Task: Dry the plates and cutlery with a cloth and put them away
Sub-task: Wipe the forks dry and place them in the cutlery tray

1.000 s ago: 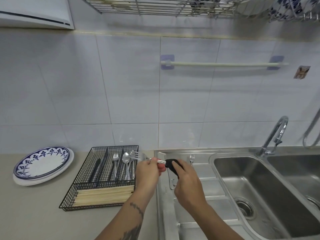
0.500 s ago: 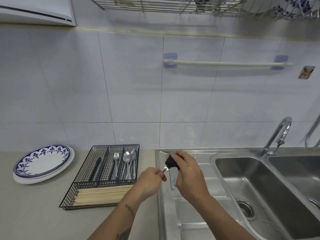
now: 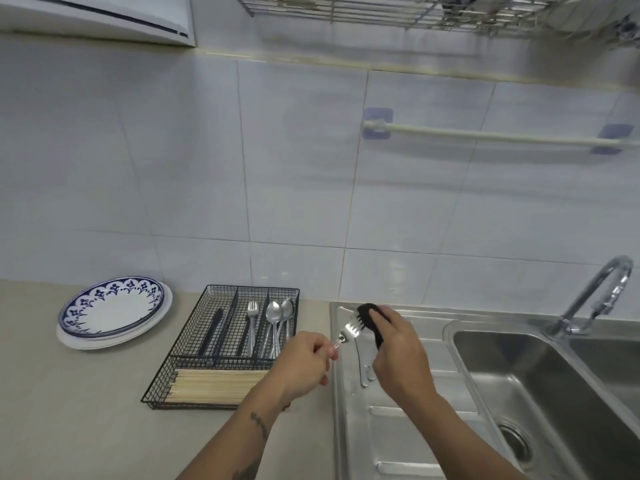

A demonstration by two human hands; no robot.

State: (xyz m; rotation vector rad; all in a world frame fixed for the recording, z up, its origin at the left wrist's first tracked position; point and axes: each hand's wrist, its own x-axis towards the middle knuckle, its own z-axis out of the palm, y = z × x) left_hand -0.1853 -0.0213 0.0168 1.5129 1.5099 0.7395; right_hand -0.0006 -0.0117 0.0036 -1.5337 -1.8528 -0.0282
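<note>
Scene: we look down from head height at a kitchen tabletop (image 3: 69, 410) on the left and a steel sink unit (image 3: 433, 427) on the right, with a tiled wall behind.
Left hand: our left hand (image 3: 304, 365) is closed, its fingers pinching the handle of a fork (image 3: 349, 330) above the left edge of the sink unit, tines pointing away from us.
Right hand: our right hand (image 3: 398, 351) is curled around a small dark cloth (image 3: 370, 322) and presses it against the fork's tines.
Step in hand: we judge this to be the drying of the fork head.
Done so far: a stack of plates (image 3: 114, 311), the top one white with a blue patterned rim, sits near the far left edge of the tabletop. A black wire cutlery tray (image 3: 221, 348) between the plates and the sink unit holds a fork, spoons and a dark-handled piece in its far slots, and pale chopsticks (image 3: 214, 386) in the near compartment.
Left to do: the fork in our hands must go into the tray. One more metal piece (image 3: 362, 368) lies on the drainboard beneath our right hand; its type is hard to tell.
Also in view: a tap (image 3: 595, 296) at the far right, a towel rail (image 3: 502, 136) on the wall, and a wire rack (image 3: 415, 12) overhead.
</note>
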